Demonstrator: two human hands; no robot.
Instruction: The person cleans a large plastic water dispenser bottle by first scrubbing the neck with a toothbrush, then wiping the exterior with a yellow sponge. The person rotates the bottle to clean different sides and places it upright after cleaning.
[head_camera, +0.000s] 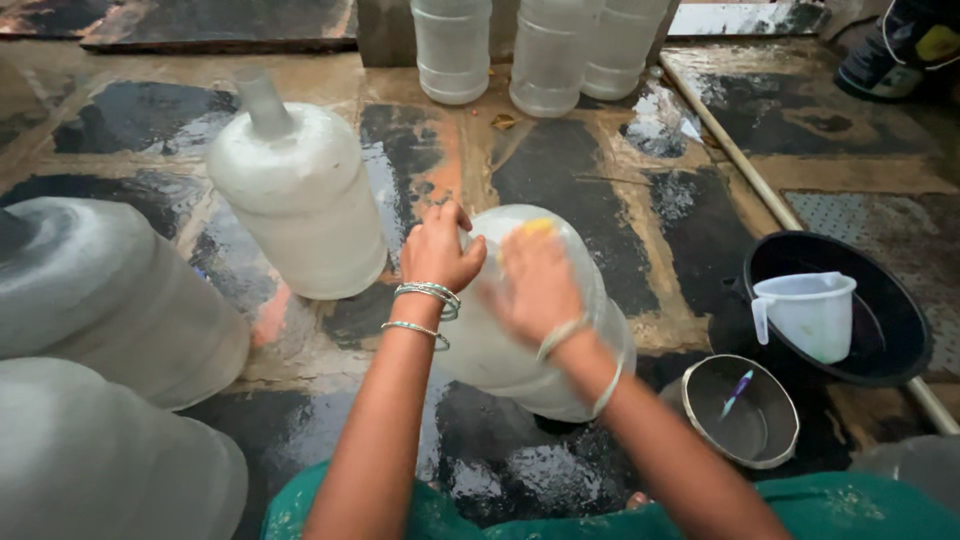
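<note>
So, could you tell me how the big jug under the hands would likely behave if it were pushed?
The jug looks wet, like the floor, so probably slippery. It seems empty, so likely light for its size. It lies tilted and is round, so it may roll once the left hand lets go.
</note>
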